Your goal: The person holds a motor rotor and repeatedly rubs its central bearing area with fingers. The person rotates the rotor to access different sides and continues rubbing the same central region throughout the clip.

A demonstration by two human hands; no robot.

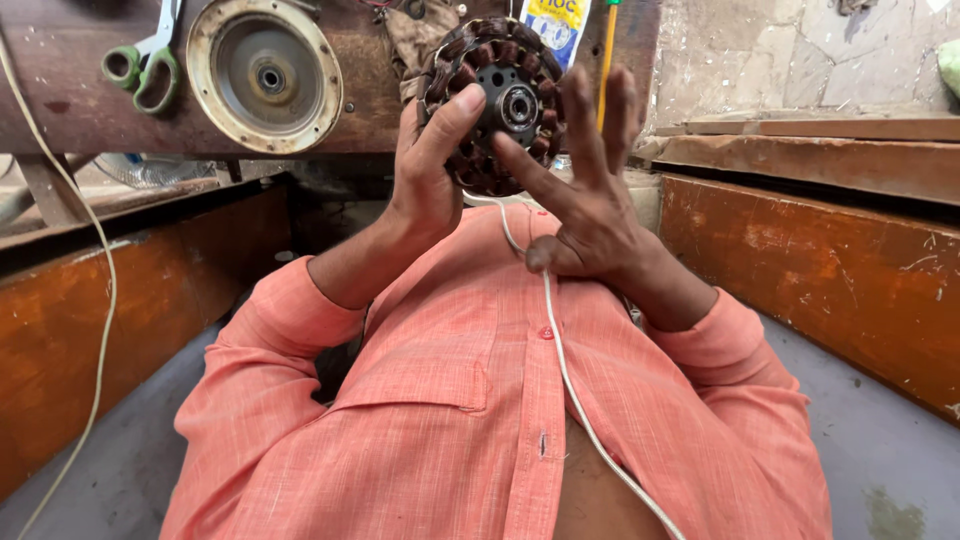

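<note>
A round fan-motor stator (497,100) with dark copper coils and a bearing at its centre is held up in front of my chest. My left hand (430,165) grips its left rim, thumb across the coils. My right hand (590,205) is beside it with fingers spread, and its index fingertip touches the coils just below the bearing. A white wire (565,370) runs from the stator under my right hand and down across my salmon shirt (450,420).
A round metal motor cover (265,75) and green-handled scissors (145,65) lie on the dark wooden bench (70,110) beyond. A yellow rod (607,60) and a printed packet (556,22) stand behind the stator. Orange wooden panels (830,270) flank me; a white cord (100,300) hangs left.
</note>
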